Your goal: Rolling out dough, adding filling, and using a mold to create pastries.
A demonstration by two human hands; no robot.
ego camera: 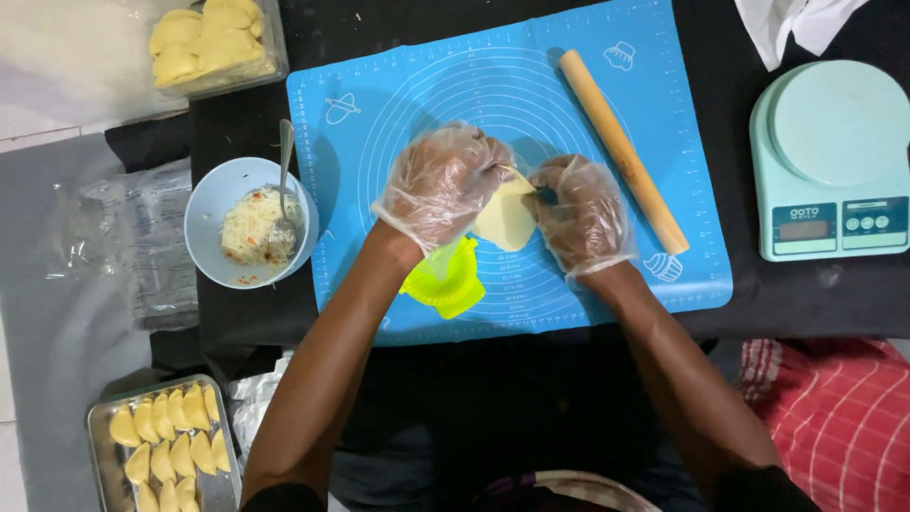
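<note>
Just then I had both hands over the middle of the blue silicone baking mat (607, 104), each in a thin clear plastic glove. My left hand (441, 185) was cupped around the pale yellow round of dough (505, 223), fingers curled over its left edge, while my right hand (578, 213) pinched its upper right edge between thumb and fingertips. The dough hung just above the mat, between my palms. Beneath my left wrist lay the lime-green plastic dumpling press (445, 282), open side up as far as I could tell. As I judged it, this was the shaping step: the round was being stretched and evened before it went on the press. The next move called for a gentle grip, so the thin sheet would not tear. A light blue bowl of shredded filling (248, 228) with a metal spoon (284, 166) stood to the left, and a wooden rolling pin (621, 152) lay to the right.
</note>
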